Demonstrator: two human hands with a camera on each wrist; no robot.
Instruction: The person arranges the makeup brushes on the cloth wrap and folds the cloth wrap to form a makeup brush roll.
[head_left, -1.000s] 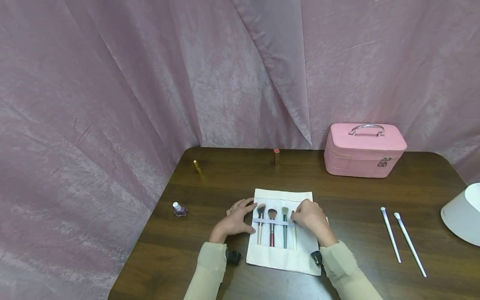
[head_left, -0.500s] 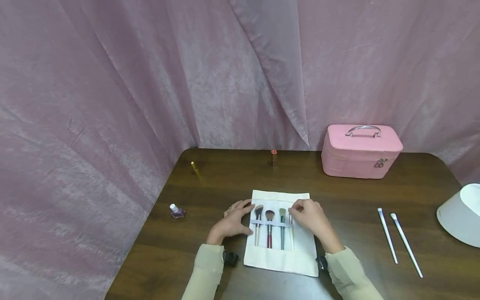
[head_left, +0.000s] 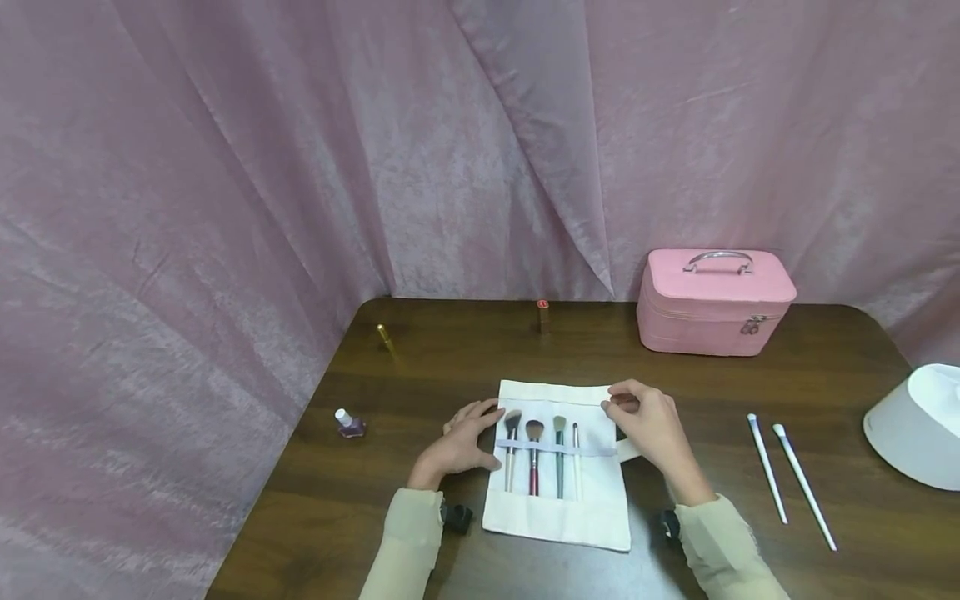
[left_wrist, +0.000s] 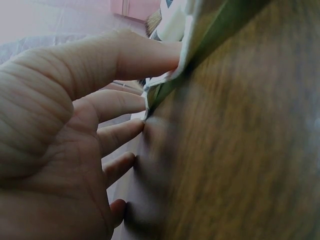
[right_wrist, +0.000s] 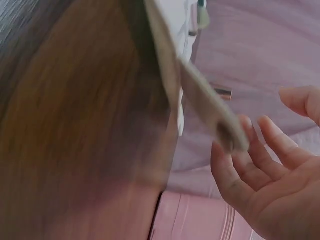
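Observation:
A white cloth brush roll (head_left: 558, 517) lies open on the dark wooden table (head_left: 750, 375). Several makeup brushes (head_left: 534, 458) sit in it under an elastic band (head_left: 596, 452). My left hand (head_left: 457, 446) rests with straight fingers on the roll's left edge; in the left wrist view those fingers (left_wrist: 125, 55) press the cloth (left_wrist: 175, 30). My right hand (head_left: 652, 425) is at the roll's right edge. In the right wrist view a lifted flap of the cloth (right_wrist: 205, 100) touches its loosely bent fingers (right_wrist: 235, 165), and the thumb stays clear of it.
A pink vanity case (head_left: 716, 300) stands at the back right. Two thin white brushes (head_left: 783, 479) lie to the right, next to a white lampshade (head_left: 915, 425). A nail polish bottle (head_left: 348, 423) and two lipstick tubes (head_left: 385, 336) (head_left: 543, 315) sit to the left and at the back. Pink curtain surrounds the table.
My right hand has moved off the thin rightmost brush to the roll's right edge, leaving that brush uncovered. The left hand has stayed on the left edge.

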